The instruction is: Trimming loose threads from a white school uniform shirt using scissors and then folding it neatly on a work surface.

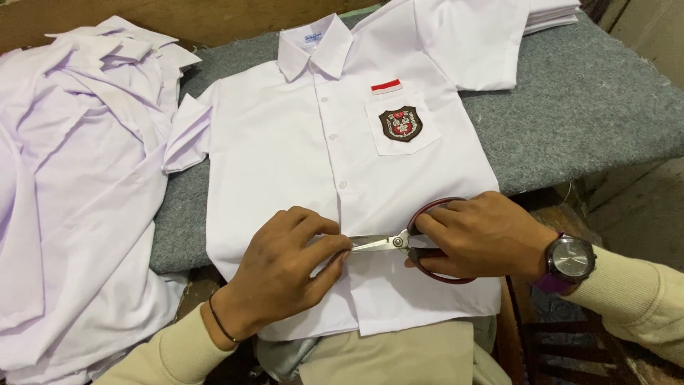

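**Inspector:** Surface first: a grey felt-covered board (584,107), worn timber behind it; a white short-sleeved shirt (285,142) lies flat, buttoned, collar toward the far edge, hem hanging over the near edge; a dark crest badge (400,123) and a red-and-white strip sit on the chest pocket.

**Clerk:** And the hands?

**Inspector:** The right hand (484,235) has fingers through the dark red loops of the scissors (399,242), closed round them; blades nearly shut, tips at the placket low on the shirt; the left hand (285,267) presses there, fingers curled, pinching cloth (just what it pinches, I cannot tell).

**Clerk:** Handling?

**Inspector:** Light, soft, limp cloth, by my judgement; it would slide and bunch; best held at the placket beside the blades.

**Clerk:** Elsewhere?

**Inspector:** A loose heap of white shirts (71,178) off the left edge; folded ones (552,14) at the far right corner.
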